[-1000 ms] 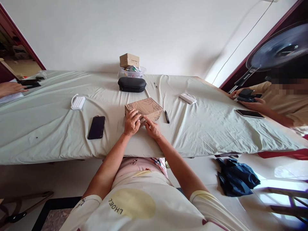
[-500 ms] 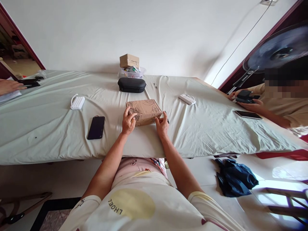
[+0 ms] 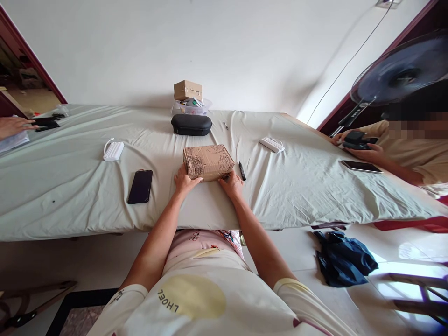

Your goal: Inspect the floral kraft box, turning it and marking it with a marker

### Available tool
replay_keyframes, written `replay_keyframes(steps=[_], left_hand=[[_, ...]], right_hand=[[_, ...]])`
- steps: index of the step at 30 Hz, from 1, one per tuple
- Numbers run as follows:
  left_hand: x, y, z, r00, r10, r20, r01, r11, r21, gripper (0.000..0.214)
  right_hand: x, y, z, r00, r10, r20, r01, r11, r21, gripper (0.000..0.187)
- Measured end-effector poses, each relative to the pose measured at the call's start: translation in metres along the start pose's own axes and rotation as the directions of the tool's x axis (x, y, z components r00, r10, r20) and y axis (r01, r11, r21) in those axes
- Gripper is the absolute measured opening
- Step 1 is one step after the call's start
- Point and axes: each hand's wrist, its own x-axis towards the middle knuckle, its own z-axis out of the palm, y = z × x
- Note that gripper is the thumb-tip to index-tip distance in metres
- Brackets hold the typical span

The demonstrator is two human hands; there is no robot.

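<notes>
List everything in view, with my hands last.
Patterned box: one, brown, centre
Marker: one, black, right of box
Phones: two, dark, left and far right
Looped devices: two, white, left and right
Case: one, black, behind box
Tub: one, clear, behind case
Small box: one, brown, atop tub
Thin item: one, colour unclear, beside case
Tablecloth: one, pale green, under box
Fan: one, dark, right
Bundle: one, dark blue, lower right
Wooden frames: two, brown, lower corners
Co-workers: two, partly visible, left and right
Left hand: one, bare, box's left side
Right hand: one, bare, box's front right
</notes>
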Motion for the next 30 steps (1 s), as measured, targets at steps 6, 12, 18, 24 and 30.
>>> replay_keyframes(steps=[6, 12, 18, 24, 30], left_hand=[[-0.001, -0.003, 0.000, 0.990, -0.134, 0.041, 0.132, 0.990, 0.058, 0.097], [0.000, 0.009, -0.011, 0.987, -0.149, 0.063, 0.142, 0.986, 0.091, 0.076], [0.001, 0.015, -0.016, 0.996, -0.092, -0.011, 0.092, 0.996, 0.020, 0.067], [0.002, 0.022, -0.023, 0.987, -0.157, 0.033, 0.155, 0.987, 0.047, 0.065], [0.002, 0.028, -0.027, 0.975, -0.206, 0.080, 0.198, 0.975, 0.097, 0.067]], right_hand=[[0.001, 0.002, 0.000, 0.993, 0.092, 0.071, -0.082, 0.989, -0.126, 0.052], [0.002, -0.002, -0.001, 0.991, 0.111, 0.072, -0.103, 0.989, -0.107, 0.056], [0.002, -0.010, -0.004, 0.994, 0.108, 0.018, -0.107, 0.994, -0.027, 0.078], [0.004, -0.013, -0.008, 0.996, 0.084, 0.031, -0.087, 0.989, 0.116, 0.050], [0.005, -0.014, -0.008, 0.990, 0.136, 0.045, -0.142, 0.979, 0.149, 0.048]])
